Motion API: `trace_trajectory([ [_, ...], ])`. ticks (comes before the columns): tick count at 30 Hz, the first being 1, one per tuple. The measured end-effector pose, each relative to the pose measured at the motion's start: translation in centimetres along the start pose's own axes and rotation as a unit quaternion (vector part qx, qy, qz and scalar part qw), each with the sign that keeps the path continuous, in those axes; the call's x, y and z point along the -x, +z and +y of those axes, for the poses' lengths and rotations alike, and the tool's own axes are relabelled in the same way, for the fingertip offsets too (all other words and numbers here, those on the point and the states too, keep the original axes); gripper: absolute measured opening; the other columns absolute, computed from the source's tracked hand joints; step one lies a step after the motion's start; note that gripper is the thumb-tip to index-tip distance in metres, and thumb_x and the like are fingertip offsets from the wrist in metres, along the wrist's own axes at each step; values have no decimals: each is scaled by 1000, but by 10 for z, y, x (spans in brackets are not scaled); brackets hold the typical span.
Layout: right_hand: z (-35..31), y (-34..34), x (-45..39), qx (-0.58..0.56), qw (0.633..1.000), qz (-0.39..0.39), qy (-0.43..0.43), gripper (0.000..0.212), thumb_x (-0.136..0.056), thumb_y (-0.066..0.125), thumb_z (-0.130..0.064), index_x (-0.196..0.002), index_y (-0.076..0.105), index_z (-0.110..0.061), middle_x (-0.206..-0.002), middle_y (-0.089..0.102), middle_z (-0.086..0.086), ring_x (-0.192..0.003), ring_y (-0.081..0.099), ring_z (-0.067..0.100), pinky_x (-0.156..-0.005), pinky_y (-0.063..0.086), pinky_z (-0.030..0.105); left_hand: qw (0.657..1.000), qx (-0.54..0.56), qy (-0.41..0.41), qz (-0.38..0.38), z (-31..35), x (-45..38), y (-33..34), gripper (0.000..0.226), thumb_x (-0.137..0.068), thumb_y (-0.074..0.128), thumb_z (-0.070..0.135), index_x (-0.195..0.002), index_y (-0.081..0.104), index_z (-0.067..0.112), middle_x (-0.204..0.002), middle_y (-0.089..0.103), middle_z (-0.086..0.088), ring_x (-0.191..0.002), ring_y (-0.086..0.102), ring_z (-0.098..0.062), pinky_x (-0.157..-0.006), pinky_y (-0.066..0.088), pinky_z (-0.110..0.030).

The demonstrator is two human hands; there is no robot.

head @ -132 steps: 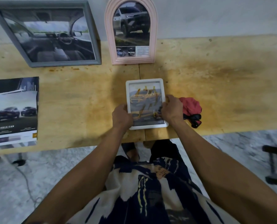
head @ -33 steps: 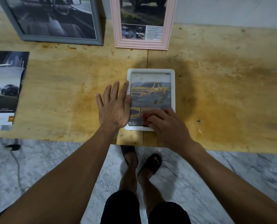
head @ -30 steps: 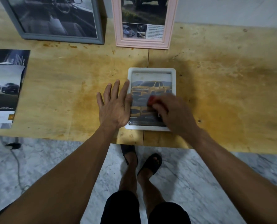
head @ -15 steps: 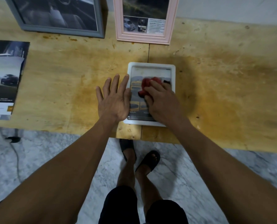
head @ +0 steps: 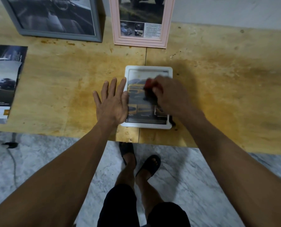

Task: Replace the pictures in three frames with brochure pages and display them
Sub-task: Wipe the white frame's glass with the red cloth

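A small white frame (head: 148,68) lies flat on the wooden table (head: 62,76) and shows a page with a yellow truck. My left hand (head: 112,102) lies flat, fingers spread, on the table and the frame's left edge. My right hand (head: 167,94) grips a red cloth (head: 148,83) and presses it on the frame's glass. A grey frame (head: 54,17) with a car-interior page and a pink frame (head: 140,20) with an SUV page stand at the back against the wall. The brochure (head: 3,82) lies at the far left.
The table's front edge runs just below the white frame, with marble floor and my sandalled feet (head: 139,159) beneath. A cable (head: 12,159) trails on the floor at the left. Bare stained wood stretches to the right of the white frame.
My right hand picked up the red cloth and has been rubbing it over the glass, going from the bottom to the upper part. My left hand flattened beside the frame and stays there.
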State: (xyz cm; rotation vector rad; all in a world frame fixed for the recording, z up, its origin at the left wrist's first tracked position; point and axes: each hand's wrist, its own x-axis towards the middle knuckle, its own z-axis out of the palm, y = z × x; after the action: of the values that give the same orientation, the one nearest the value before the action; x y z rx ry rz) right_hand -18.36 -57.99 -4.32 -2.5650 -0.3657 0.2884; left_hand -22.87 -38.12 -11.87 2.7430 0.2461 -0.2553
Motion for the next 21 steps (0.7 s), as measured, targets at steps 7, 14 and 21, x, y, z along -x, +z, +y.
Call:
trace_trajectory([
  [7,41,38,-49,196,977,-78,-37,51,-90,47,-23,-140,46,-17,-148,44,5,-134,41,31,-107,37,50,1000,0,-1,4,-1,-2,2,52,-105,5,52,-156,2,45,-168,4,7,-154,-6,-21,-120,-5,-61],
  [14,19,40,7,162,986,-17,-20,46,-90,58,-22,-135,52,-17,-140,51,5,-112,53,31,-96,39,41,1000,3,-3,5,0,0,2,52,-105,5,51,-156,1,45,-168,3,8,-154,-7,-20,-120,-6,-60],
  [21,11,52,55,126,992,-21,-19,50,-81,61,-6,-130,57,-14,-136,56,10,-104,56,35,-93,41,40,1000,9,-6,3,1,1,0,52,-105,4,51,-156,2,46,-167,2,10,-154,-8,-18,-120,-8,-59],
])
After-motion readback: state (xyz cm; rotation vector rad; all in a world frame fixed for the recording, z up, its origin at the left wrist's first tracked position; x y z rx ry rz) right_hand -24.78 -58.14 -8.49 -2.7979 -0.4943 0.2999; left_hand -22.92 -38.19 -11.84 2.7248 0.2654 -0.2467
